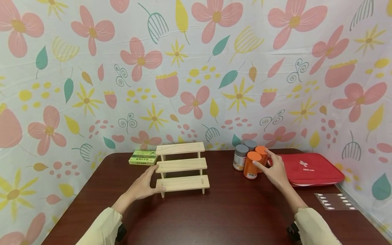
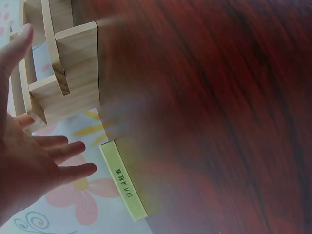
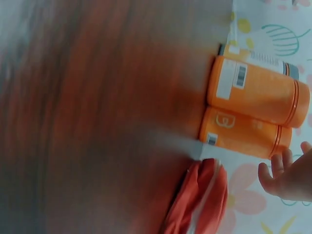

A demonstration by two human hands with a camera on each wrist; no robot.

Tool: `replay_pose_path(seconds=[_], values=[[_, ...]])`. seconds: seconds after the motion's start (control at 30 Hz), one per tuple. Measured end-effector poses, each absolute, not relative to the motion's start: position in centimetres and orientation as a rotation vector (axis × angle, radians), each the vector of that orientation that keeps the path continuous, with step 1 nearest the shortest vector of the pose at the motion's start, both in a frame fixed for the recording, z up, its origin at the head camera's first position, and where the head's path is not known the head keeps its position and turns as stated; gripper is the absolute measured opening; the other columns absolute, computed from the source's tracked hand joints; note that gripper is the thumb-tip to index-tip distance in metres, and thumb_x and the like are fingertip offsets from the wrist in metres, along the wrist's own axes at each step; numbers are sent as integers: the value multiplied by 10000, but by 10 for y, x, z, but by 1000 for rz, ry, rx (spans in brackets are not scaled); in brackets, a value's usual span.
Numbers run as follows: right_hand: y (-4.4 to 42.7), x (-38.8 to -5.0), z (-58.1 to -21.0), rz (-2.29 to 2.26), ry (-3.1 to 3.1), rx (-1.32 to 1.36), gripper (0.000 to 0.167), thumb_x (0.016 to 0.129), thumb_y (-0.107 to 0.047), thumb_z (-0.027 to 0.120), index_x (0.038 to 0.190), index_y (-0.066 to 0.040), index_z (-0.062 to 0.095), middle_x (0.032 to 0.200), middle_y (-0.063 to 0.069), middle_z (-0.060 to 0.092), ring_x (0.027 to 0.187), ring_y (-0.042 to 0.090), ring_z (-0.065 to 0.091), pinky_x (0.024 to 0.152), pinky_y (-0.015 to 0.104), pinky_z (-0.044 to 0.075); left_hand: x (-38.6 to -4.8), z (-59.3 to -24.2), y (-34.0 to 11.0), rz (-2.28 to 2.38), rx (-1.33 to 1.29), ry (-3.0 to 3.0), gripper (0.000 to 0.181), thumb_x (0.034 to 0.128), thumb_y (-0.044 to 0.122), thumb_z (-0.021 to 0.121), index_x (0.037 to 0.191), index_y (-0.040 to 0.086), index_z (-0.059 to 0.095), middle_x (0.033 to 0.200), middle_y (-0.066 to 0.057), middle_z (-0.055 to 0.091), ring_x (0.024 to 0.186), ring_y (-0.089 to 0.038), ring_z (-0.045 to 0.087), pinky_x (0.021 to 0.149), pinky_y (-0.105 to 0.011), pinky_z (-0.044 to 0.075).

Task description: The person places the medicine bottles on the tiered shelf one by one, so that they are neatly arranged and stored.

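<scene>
My left hand [image 1: 142, 186] is at the left end of a three-step wooden display rack [image 1: 182, 183], thumb by the bottom step, fingertips by the middle one. In the left wrist view its fingers [image 2: 73, 171] are spread, with one fingertip at the rack's edge. On the right, my right hand [image 1: 277, 171] reaches to two orange bottles: its thumb is by the front bottle [image 1: 251, 168], its forefinger by the cap of the rear bottle [image 1: 262, 150]. The right wrist view shows loosely bent fingers [image 3: 277, 165] beside an orange cap; contact is unclear.
Two grey-capped bottles stand against the orange ones, the nearer a white-labelled bottle [image 1: 240, 158]. A red first aid pouch [image 1: 309, 168] lies right of them, with a clear sheet of white pieces [image 1: 335, 201] in front. Left of the rack lies a green-yellow medicine box [image 1: 143, 157]. Patterned cloth lines the table's back.
</scene>
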State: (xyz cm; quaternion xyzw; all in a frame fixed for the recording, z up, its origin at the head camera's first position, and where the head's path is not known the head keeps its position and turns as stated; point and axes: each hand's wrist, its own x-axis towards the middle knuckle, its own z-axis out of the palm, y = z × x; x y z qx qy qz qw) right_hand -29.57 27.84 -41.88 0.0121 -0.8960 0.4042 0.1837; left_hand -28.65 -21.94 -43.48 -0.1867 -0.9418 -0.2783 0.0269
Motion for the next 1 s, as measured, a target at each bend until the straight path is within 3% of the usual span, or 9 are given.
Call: replay_pose_path(seconds=[0.17, 0.4, 0.73, 1.0], values=[[271, -297, -425, 1236, -2444, -6, 776, 895, -373, 697, 1474, 9, 349, 1358, 299, 377, 1250, 431, 377, 1070, 615, 356, -289, -438, -219, -1006, -593, -2890, 1041, 753, 437, 824, 1521, 67, 228, 1545, -250, 319, 1396, -446, 369, 1052, -611, 388], [263, -297, -429, 1307, -2393, -60, 715, 890, -345, 711, 1435, 5, 408, 1334, 279, 427, 1242, 401, 396, 1042, 559, 353, -294, -444, -218, -1241, -655, -2830, 1038, 730, 258, 870, 1481, 21, 195, 1533, -321, 283, 1383, -521, 335, 1063, -630, 363], [251, -300, -432, 1412, -2322, -237, 630, 900, -320, 703, 1408, -39, 459, 1276, 198, 481, 1165, 286, 448, 929, 332, 361, -295, -447, -217, -1409, -639, -2769, 1022, 696, 154, 890, 1446, 28, 208, 1551, -317, 243, 1363, -533, 360, 1076, -604, 368], [245, -301, -433, 1413, -2298, -247, 639, 896, -249, 718, 1409, -9, 423, 1318, 252, 460, 1230, 373, 430, 1052, 502, 378, -297, -453, -221, -1718, -615, -2679, 1044, 737, 85, 852, 1500, 38, 142, 1523, -392, 214, 1361, -582, 308, 1078, -617, 361]])
